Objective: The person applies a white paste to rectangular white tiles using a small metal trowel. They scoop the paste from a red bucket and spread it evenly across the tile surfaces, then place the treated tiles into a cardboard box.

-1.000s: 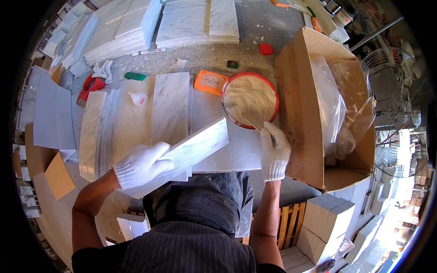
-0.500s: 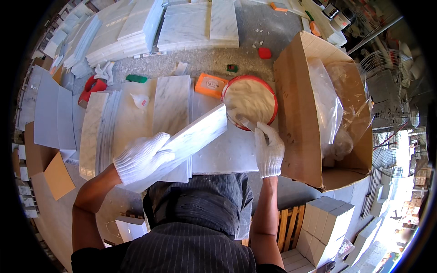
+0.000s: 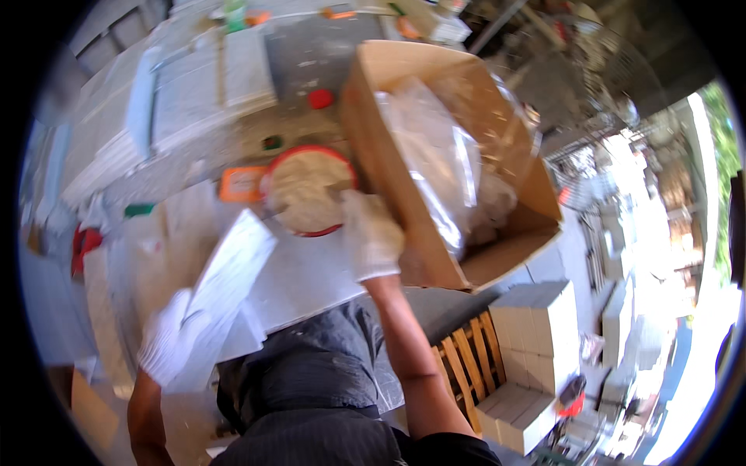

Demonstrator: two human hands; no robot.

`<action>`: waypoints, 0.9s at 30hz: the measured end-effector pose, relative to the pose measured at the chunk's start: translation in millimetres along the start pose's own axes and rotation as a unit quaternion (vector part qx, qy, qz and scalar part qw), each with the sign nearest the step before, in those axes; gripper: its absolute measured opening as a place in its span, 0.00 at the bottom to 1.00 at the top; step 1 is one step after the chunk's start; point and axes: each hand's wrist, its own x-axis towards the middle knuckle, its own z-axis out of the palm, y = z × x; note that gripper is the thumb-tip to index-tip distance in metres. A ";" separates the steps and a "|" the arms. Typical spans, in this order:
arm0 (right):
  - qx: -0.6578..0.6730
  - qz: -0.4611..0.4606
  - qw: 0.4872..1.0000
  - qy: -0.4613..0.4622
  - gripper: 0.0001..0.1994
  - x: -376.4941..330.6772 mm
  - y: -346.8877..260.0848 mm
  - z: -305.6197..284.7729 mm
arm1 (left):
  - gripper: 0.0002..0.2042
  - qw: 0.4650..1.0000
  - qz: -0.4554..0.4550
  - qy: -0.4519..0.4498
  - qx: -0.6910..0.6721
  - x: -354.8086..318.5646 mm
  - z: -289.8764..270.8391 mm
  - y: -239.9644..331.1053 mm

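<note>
Left hand gripped white tile strip, raised over slab | right hand at red bowl, hold unclear | risk: tilted strip slipping from glove.

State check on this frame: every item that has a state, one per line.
Left hand: white-gloved, gripping the long white stone tile.
Long white stone tile: lifted, tilted, motion-blurred.
Right hand: white-gloved, at the tub's rim; any tool in it is blurred.
Round red-rimmed tub: uncovered, full of pale paste.
Brown cardboard box: open, on its side.
Clear plastic bag: inside the box, crumpled.
</note>
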 end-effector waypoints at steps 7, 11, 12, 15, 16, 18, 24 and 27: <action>-0.010 0.094 0.995 -0.042 0.09 27.1 -5.8 23.7 | 0.15 1.000 -0.003 0.019 0.015 -4.0 5.4 -24.8; 0.014 0.074 0.994 0.077 0.17 17.2 -28.3 -0.9 | 0.22 0.999 -0.025 -0.008 0.039 -18.6 4.3 -22.5; 0.019 0.055 0.997 0.044 0.16 17.1 -38.7 -4.3 | 0.22 0.999 -0.025 -0.006 0.039 -20.0 5.7 -26.3; 0.024 -0.041 0.999 0.009 0.16 19.4 -64.1 21.3 | 0.21 0.999 -0.023 0.004 0.035 -21.3 8.0 -37.4; 0.016 -0.094 0.995 0.041 0.17 17.6 -64.5 41.6 | 0.21 0.999 -0.016 0.006 0.028 -19.3 10.5 -37.6; 0.045 -0.113 0.992 0.018 0.15 21.6 -73.4 58.6 | 0.19 1.000 -0.012 0.018 0.008 -17.7 15.8 -39.9; 0.084 -0.147 0.985 0.011 0.03 22.3 -75.3 80.9 | 0.14 0.991 -0.013 0.078 -0.103 -12.3 30.1 -54.0; 0.093 -0.133 0.981 -0.107 0.06 23.8 -63.7 42.6 | 0.15 0.996 -0.051 0.067 -0.020 -13.5 21.3 -33.9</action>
